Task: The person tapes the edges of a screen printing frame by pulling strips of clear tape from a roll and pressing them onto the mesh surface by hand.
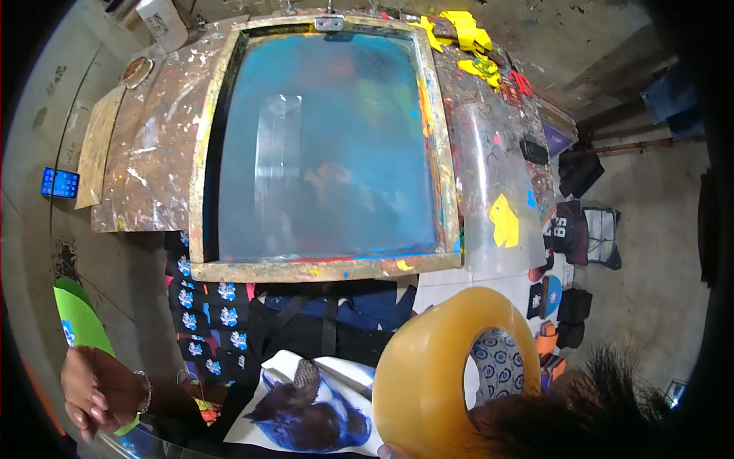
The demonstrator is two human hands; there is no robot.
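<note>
A large roll of amber packing tape (424, 375) is held up at the lower right, close to the camera. Only a fingertip of my right hand (391, 451) shows at its lower edge, gripping the roll. At the far lower left is my left hand (99, 389), with a bracelet at the wrist and fingers curled together; what they hold, if anything, cannot be made out. A faint clear band (183, 445) crosses the lower edge near that hand. Beyond lies a wood-framed printing screen (344, 153) with a blue-grey mesh, where a clear strip (277, 161) lies lengthwise.
The screen rests on a paint-spattered table (149, 153), with yellow scraps (470, 34) and red scissors (521, 83) at the back right. Below it are printed black pieces (210, 321) and a blue-smeared white sheet (306, 405). A phone (60, 183) lies far left; dark hair (596, 405) blocks the lower right.
</note>
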